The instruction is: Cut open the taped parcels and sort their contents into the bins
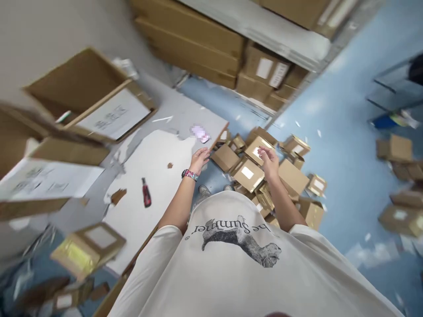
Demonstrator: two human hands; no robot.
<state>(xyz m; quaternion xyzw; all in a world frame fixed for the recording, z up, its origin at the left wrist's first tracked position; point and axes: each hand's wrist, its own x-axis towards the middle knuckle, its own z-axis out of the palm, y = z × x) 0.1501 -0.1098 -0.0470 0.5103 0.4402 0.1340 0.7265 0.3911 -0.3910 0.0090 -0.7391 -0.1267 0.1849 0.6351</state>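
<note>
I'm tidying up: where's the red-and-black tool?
In the head view, the red-and-black tool lies on the table's white area, left of the left hand, near a torn brown scrap.

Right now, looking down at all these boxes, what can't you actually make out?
All in the head view:
Writing on the paper of the rear open carton: blurred.
That carton's bottom: hidden by its front wall.
The pinkish item: masked by pixelation.
Labels on the piled boxes: too small to read.
Whether the right hand pinches anything: curled fingers hide it.
Dark object: cut off by the right edge.
</note>
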